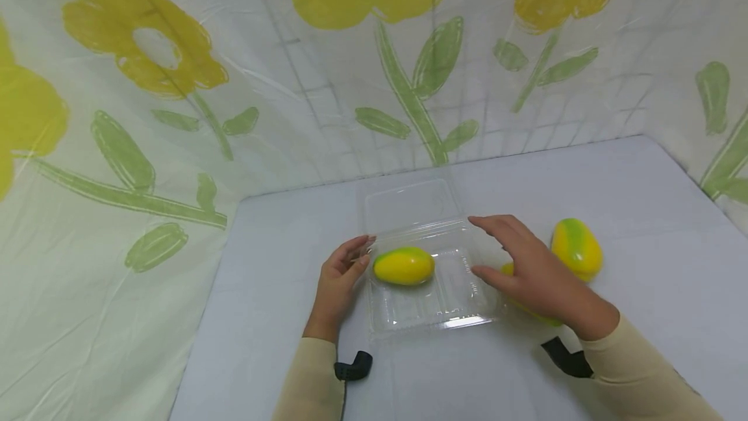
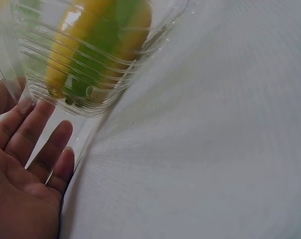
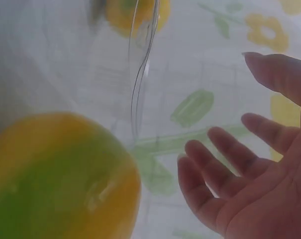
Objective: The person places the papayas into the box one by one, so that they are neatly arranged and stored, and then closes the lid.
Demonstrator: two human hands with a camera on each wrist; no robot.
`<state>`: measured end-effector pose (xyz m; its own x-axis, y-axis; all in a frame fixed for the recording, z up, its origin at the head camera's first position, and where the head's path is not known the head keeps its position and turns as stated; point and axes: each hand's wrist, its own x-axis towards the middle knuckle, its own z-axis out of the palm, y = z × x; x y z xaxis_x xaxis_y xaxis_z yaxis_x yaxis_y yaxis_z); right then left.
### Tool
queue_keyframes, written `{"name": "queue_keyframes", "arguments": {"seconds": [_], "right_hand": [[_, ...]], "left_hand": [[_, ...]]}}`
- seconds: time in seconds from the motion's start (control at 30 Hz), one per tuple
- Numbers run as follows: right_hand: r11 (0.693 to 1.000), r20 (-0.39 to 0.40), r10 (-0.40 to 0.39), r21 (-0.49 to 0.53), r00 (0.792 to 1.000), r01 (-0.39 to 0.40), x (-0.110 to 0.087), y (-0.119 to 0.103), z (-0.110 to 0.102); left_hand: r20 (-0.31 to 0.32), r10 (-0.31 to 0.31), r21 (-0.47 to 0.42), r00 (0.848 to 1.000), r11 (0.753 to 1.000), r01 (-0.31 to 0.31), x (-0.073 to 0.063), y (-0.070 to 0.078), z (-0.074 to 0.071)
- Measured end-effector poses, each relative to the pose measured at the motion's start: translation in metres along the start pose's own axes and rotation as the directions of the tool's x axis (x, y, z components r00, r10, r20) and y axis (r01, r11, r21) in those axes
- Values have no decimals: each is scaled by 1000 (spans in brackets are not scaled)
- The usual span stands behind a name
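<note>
Pinching the clear container's [image 1: 467, 323] left rim with my left hand [image 1: 337, 281], I find the yellow-green fruit [image 1: 404, 266] inside, nearer that hand, long axis left-to-right; my right hand [image 1: 534, 275], holding nothing, hovers to its right.

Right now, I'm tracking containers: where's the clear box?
In the head view, the box lies below and right of centre on the table, between the left hand and the right hand, a yellow fruit inside.
</note>
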<state>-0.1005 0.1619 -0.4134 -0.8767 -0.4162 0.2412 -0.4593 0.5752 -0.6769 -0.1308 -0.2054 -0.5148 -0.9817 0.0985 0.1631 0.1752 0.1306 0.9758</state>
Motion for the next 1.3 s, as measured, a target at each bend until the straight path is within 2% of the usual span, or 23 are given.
{"name": "queue_keyframes", "arguments": {"seconds": [0.2,0.67,0.83,1.0,1.3], "right_hand": [[1000,-31,3,-12,1000,-3,-7,5,-10],[989,-52,141,-39,989,-143,-25,31,-40],[992,-96,106,-52,990,-111,-30,45,-45],[986,-118,151,-51,981,-158,-32,58,-50],[972,-105,220,-59,970,-227,-32,79,-58]], "left_hand": [[-1,-1,19,1000,1000,1,0,1,0],[0,4,22,1000,1000,-4,0,1,1],[-2,1,12,1000,1000,-1,1,1,1],[-4,-7,6,1000,1000,7,0,0,0],[-1,-23,-2,1000,1000,23,0,0,1]]}}
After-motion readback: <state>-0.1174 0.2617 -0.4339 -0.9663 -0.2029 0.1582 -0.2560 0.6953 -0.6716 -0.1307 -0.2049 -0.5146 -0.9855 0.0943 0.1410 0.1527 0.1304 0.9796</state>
